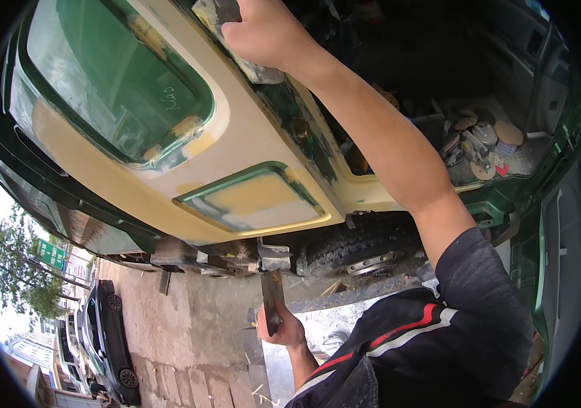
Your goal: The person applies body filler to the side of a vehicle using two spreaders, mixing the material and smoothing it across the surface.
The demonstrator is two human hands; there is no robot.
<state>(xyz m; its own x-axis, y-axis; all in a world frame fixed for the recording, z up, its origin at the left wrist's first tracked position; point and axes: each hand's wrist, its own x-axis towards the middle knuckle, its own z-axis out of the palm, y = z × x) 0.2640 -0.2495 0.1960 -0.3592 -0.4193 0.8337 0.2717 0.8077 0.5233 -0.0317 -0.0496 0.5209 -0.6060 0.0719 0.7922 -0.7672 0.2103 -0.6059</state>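
Observation:
My right hand point(258, 32) is raised at the top edge against the body pillar of a vehicle. Its fingers are partly cut off by the frame, with the thumb pressed on a flat grey spreader blade point(222, 9). Rough greyish-yellow filler point(262, 73) covers the pillar beside the hand. Lower down, my left hand point(284, 328) grips a dark, flat rectangular putty plate point(273, 299) with a yellowish smear near its far end. The vehicle's cream side panel point(250, 129) carries yellow filler patches around a green-framed window point(127, 81) and a smaller green-edged recess point(256, 198).
An open doorway at right holds a pile of sanding discs point(484, 139). Below the body sits a tyre point(365, 246). A pale sheet point(290, 360) lies on the concrete point(202, 319) near my left hand. Parked at lower left is a dark car point(106, 340).

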